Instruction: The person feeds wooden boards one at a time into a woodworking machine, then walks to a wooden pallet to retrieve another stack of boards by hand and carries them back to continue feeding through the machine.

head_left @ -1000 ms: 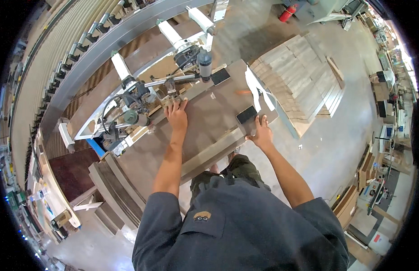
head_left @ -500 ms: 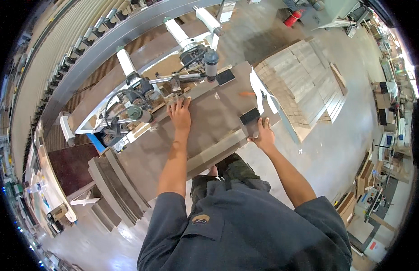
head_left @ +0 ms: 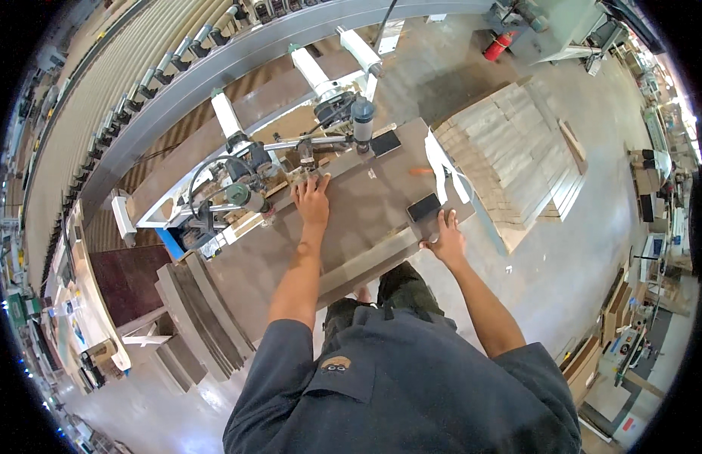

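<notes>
A wide brown tabletop (head_left: 351,208) lies before me, below the drilling or clamping machine (head_left: 305,155) with its white cylinders. My left hand (head_left: 311,203) rests at the tabletop's far side, fingers stretched toward the machine and touching a narrow wood strip (head_left: 343,163). On the near edge lies a long brown wood strip (head_left: 370,261). My right hand (head_left: 446,240) is spread at that strip's right end, its thumb close to the end and its fingers beside a black rectangular pad (head_left: 423,207). Neither hand visibly grips anything.
Another black pad (head_left: 385,143), an orange-handled tool (head_left: 421,172) and white paper strips (head_left: 439,163) lie on the tabletop. Stacked wood pieces (head_left: 510,144) stand to the right, curved brown strips (head_left: 199,314) to the left. A red fire extinguisher (head_left: 498,47) stands far off.
The whole view has shifted slightly, so the tabletop and machine appear lower and farther right. Both hands keep nearly the same places on the tabletop.
</notes>
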A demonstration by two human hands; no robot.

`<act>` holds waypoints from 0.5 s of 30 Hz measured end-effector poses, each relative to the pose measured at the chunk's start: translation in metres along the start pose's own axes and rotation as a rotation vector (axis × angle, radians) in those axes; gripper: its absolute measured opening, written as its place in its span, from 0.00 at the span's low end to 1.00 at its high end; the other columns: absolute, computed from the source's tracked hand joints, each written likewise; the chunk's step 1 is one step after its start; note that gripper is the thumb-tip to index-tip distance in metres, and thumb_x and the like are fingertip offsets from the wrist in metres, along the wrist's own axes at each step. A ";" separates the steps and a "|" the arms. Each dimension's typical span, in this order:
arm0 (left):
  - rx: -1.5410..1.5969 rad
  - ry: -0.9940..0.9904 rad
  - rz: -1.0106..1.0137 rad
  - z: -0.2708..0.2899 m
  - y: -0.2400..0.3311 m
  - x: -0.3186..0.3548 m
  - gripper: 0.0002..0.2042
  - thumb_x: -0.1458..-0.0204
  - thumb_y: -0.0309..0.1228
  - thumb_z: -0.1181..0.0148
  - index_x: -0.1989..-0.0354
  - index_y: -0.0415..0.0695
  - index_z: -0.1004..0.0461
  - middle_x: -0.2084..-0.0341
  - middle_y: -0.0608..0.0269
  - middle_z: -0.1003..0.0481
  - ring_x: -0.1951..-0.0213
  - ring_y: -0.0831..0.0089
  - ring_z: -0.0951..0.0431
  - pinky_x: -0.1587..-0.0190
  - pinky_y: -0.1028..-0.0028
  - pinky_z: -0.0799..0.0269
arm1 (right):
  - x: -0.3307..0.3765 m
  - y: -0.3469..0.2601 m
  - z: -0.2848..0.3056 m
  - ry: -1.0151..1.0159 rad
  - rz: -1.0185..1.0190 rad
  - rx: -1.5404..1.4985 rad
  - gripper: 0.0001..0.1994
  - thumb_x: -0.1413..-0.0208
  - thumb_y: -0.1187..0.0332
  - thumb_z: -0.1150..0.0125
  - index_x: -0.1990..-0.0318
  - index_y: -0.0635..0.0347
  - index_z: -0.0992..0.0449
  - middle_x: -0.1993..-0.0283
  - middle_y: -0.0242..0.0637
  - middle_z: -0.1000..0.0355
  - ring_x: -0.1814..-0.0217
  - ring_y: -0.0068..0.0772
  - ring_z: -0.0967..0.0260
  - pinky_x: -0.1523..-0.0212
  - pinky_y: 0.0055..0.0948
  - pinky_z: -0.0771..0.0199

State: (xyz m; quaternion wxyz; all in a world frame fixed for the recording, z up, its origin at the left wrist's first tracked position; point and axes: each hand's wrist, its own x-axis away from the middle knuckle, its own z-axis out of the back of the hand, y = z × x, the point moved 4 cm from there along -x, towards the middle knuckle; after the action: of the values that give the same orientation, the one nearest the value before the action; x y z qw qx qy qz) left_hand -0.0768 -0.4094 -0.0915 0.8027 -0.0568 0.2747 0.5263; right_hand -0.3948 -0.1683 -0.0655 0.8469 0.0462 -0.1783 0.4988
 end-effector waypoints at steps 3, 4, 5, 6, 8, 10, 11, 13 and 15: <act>0.003 0.033 -0.012 -0.002 -0.001 -0.001 0.20 0.42 0.27 0.44 0.47 0.64 0.16 0.52 0.69 0.20 0.48 0.64 0.24 0.34 0.55 0.39 | 0.002 -0.002 0.000 0.012 -0.006 -0.004 0.65 0.64 0.41 0.16 0.20 0.54 0.49 0.17 0.62 0.57 0.19 0.65 0.45 0.33 0.51 0.26; 0.000 0.042 -0.004 -0.003 -0.001 -0.001 0.20 0.42 0.27 0.44 0.47 0.64 0.16 0.52 0.69 0.20 0.48 0.64 0.24 0.34 0.55 0.39 | 0.003 -0.003 0.001 0.036 -0.005 -0.017 0.65 0.65 0.40 0.16 0.20 0.54 0.47 0.16 0.60 0.57 0.20 0.66 0.45 0.33 0.52 0.26; 0.044 0.026 0.012 -0.005 -0.002 -0.001 0.20 0.43 0.24 0.42 0.47 0.64 0.15 0.51 0.67 0.20 0.45 0.61 0.25 0.34 0.54 0.40 | 0.002 -0.003 0.002 0.040 0.005 -0.011 0.65 0.65 0.40 0.16 0.20 0.54 0.47 0.16 0.60 0.57 0.20 0.66 0.45 0.33 0.52 0.26; 0.088 0.007 0.025 -0.007 -0.003 -0.001 0.21 0.44 0.21 0.40 0.48 0.63 0.15 0.51 0.64 0.20 0.43 0.57 0.25 0.34 0.52 0.40 | 0.003 -0.004 0.002 0.024 -0.008 -0.010 0.65 0.65 0.41 0.16 0.20 0.54 0.48 0.16 0.60 0.57 0.20 0.66 0.45 0.33 0.52 0.27; 0.086 -0.009 0.035 -0.008 -0.004 0.001 0.21 0.44 0.21 0.41 0.48 0.63 0.14 0.50 0.64 0.20 0.43 0.57 0.25 0.33 0.52 0.40 | 0.003 -0.006 0.004 0.008 -0.014 -0.004 0.65 0.65 0.41 0.16 0.20 0.54 0.48 0.16 0.61 0.57 0.20 0.66 0.45 0.32 0.52 0.27; 0.086 -0.029 0.041 -0.005 -0.003 -0.001 0.21 0.43 0.21 0.41 0.48 0.63 0.14 0.50 0.64 0.20 0.42 0.57 0.25 0.33 0.52 0.40 | 0.003 -0.006 0.005 0.012 -0.008 -0.009 0.65 0.64 0.43 0.16 0.19 0.55 0.50 0.17 0.64 0.56 0.20 0.67 0.45 0.34 0.53 0.26; 0.069 -0.009 0.025 -0.003 -0.002 -0.002 0.21 0.43 0.21 0.41 0.48 0.63 0.14 0.51 0.64 0.20 0.43 0.58 0.25 0.34 0.53 0.40 | 0.004 -0.007 0.005 0.010 -0.007 -0.007 0.65 0.64 0.43 0.16 0.19 0.55 0.50 0.17 0.64 0.56 0.20 0.67 0.45 0.34 0.53 0.26; 0.051 0.011 0.010 -0.001 -0.001 -0.003 0.21 0.43 0.21 0.41 0.48 0.63 0.14 0.51 0.64 0.20 0.44 0.59 0.25 0.34 0.53 0.39 | 0.005 -0.006 0.003 -0.002 -0.005 -0.012 0.64 0.62 0.44 0.16 0.19 0.55 0.50 0.17 0.64 0.56 0.21 0.67 0.44 0.33 0.52 0.27; 0.055 0.085 -0.028 0.002 0.000 -0.008 0.21 0.43 0.21 0.41 0.48 0.62 0.14 0.52 0.65 0.21 0.47 0.60 0.24 0.34 0.54 0.39 | 0.001 -0.005 0.004 0.042 0.027 -0.029 0.64 0.62 0.43 0.16 0.20 0.55 0.49 0.17 0.64 0.56 0.21 0.69 0.45 0.32 0.54 0.27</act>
State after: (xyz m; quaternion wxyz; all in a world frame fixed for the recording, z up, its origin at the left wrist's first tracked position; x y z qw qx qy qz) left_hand -0.0781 -0.4150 -0.0862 0.7989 -0.0611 0.3222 0.5042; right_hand -0.3909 -0.1713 -0.0607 0.8442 0.0209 -0.1684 0.5085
